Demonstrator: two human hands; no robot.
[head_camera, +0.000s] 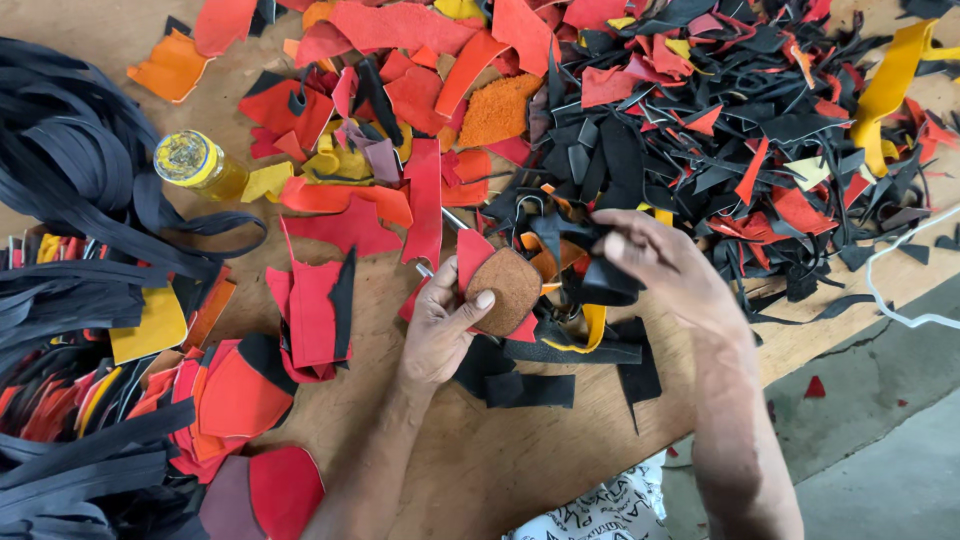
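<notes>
With the left hand (440, 325) pinching a rounded brown leather piece (507, 291) over the worktop (480, 455) and the right hand's (655, 262) fingers closed on a black scrap (605, 280), either could probably slip into the scrap heap (720, 130).

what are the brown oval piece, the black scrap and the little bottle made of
Brown oval piece in the left hand: probably suede or leather, matte and grainy. Black scrap in the right hand: soft leather-like sheet, folding limply. Bottle: clear plastic or glass, glossy, yellowish inside.
</notes>
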